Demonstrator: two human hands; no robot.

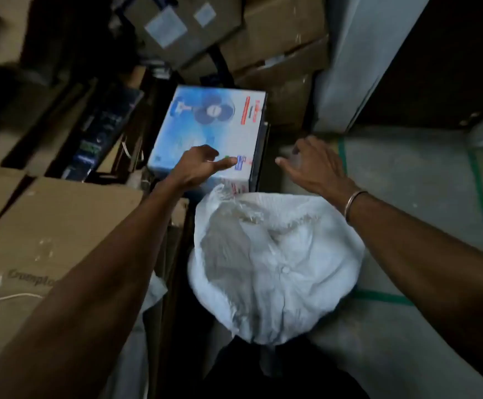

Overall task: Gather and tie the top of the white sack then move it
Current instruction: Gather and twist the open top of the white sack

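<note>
Head view finds our left hand (202,168) and right hand (312,165) both reaching beyond the white sack (274,263), fingers loosely spread and holding nothing. The left is over the blue fan box (205,125); we cannot tell whether it touches. The sack sits low in front of us, wedged between cardboard cartons (47,226) on our left and a grey wrapped bale (407,182) with green straps on our right. We judge three risks: slack fabric slipping out of a loose gather, a snag on carton corners when lifting from this tight gap, and knocking the fan box. Around us is a dim storeroom with boxes stacked high and the floor hidden.
</note>
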